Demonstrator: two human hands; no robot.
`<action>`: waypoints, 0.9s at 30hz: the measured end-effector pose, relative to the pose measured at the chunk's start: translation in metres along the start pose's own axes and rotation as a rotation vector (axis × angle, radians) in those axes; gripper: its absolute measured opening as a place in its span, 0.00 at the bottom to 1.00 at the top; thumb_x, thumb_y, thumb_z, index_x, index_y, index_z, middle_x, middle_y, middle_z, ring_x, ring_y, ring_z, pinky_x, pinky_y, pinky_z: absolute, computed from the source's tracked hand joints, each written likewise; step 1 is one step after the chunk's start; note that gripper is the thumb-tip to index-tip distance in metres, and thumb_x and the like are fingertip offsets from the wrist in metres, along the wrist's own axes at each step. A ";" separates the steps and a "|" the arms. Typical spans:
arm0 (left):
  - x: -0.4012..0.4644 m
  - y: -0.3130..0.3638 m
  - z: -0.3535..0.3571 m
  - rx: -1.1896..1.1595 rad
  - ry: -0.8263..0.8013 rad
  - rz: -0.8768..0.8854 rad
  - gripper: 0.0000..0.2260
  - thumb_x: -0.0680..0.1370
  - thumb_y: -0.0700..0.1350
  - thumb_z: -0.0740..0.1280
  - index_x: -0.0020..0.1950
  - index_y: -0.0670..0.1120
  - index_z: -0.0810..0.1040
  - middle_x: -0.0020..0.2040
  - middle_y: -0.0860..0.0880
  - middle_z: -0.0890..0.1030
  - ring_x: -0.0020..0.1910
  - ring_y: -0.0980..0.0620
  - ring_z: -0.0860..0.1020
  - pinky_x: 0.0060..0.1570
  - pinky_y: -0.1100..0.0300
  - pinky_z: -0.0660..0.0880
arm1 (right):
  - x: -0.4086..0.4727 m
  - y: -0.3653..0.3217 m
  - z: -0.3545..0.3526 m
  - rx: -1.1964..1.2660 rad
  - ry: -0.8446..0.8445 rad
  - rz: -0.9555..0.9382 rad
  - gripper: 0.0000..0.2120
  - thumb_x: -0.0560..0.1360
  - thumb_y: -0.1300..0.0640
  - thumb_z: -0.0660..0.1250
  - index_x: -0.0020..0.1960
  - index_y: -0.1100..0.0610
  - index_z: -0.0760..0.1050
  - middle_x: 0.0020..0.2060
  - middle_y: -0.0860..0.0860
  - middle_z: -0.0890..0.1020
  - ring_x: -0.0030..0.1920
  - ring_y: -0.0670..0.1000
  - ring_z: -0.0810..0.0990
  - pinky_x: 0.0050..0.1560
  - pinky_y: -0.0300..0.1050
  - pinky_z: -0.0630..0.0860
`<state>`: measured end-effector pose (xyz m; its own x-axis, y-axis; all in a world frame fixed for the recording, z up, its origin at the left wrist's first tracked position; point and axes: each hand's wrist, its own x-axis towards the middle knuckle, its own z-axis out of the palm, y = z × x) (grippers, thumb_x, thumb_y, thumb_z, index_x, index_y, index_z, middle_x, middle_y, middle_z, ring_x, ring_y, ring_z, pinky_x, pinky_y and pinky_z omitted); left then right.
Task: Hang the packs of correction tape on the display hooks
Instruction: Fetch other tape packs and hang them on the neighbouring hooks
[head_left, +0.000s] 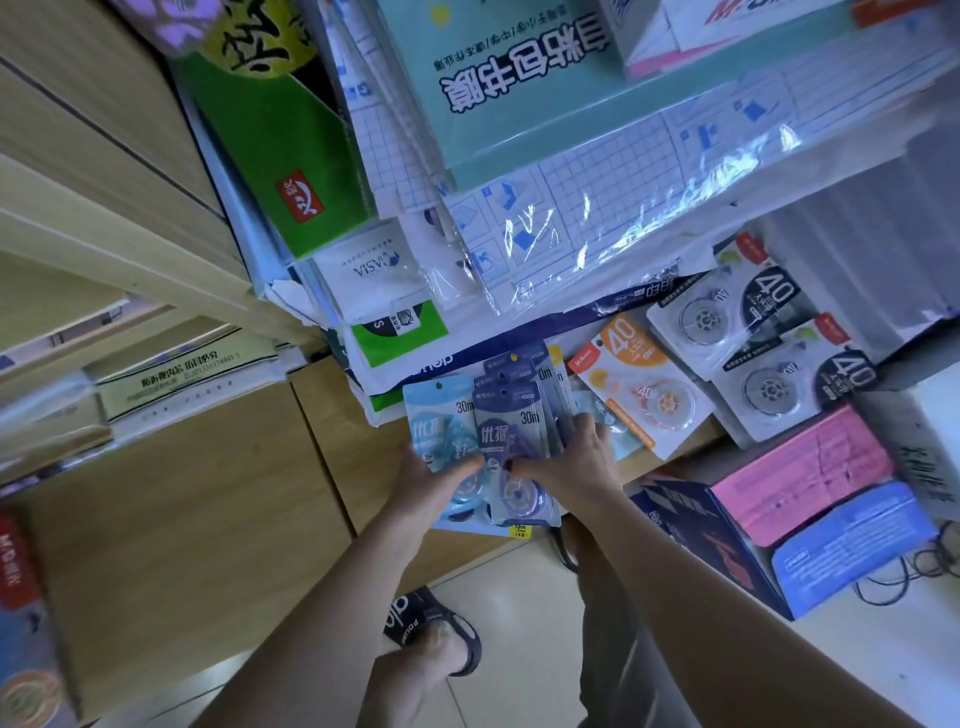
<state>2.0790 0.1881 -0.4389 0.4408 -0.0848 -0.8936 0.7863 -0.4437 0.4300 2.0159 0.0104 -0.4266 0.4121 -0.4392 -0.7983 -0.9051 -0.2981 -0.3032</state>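
Note:
In the head view I hold a fanned stack of correction tape packs low over a wooden counter. My left hand grips a light blue pack marked 30m. My right hand grips several purple packs beside it, thumb on the front. More tape packs lie on the counter to the right: an orange one and two black-and-white ones marked 40. No display hooks are visible.
Stacked book-cover film packs and a green box fill the shelf above. Pink and blue boxes sit at the right. Wooden cabinet fronts stand at the left. My sandalled foot is on the tiled floor.

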 end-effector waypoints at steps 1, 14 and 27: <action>0.000 -0.001 0.001 -0.001 0.009 -0.002 0.35 0.67 0.50 0.83 0.68 0.48 0.69 0.59 0.46 0.83 0.57 0.47 0.84 0.59 0.46 0.81 | 0.000 0.000 -0.002 -0.059 0.015 -0.010 0.47 0.62 0.38 0.80 0.73 0.53 0.63 0.67 0.52 0.69 0.68 0.55 0.70 0.66 0.54 0.75; -0.012 0.007 0.008 0.001 -0.009 0.088 0.11 0.80 0.41 0.71 0.61 0.52 0.78 0.53 0.50 0.86 0.50 0.51 0.85 0.48 0.55 0.81 | -0.008 -0.004 -0.002 0.353 -0.024 -0.094 0.51 0.62 0.54 0.84 0.73 0.49 0.54 0.61 0.50 0.76 0.58 0.54 0.81 0.53 0.51 0.83; -0.137 0.076 -0.017 -0.018 -0.082 0.104 0.21 0.61 0.50 0.73 0.54 0.48 0.81 0.52 0.45 0.85 0.52 0.45 0.83 0.57 0.49 0.77 | -0.107 0.002 -0.099 0.806 -0.176 -0.133 0.45 0.53 0.64 0.83 0.67 0.57 0.70 0.53 0.56 0.88 0.51 0.58 0.89 0.49 0.56 0.86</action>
<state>2.0855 0.1811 -0.2815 0.4839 -0.2027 -0.8513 0.7464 -0.4122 0.5224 1.9800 -0.0272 -0.2908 0.5590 -0.2848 -0.7788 -0.6754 0.3886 -0.6268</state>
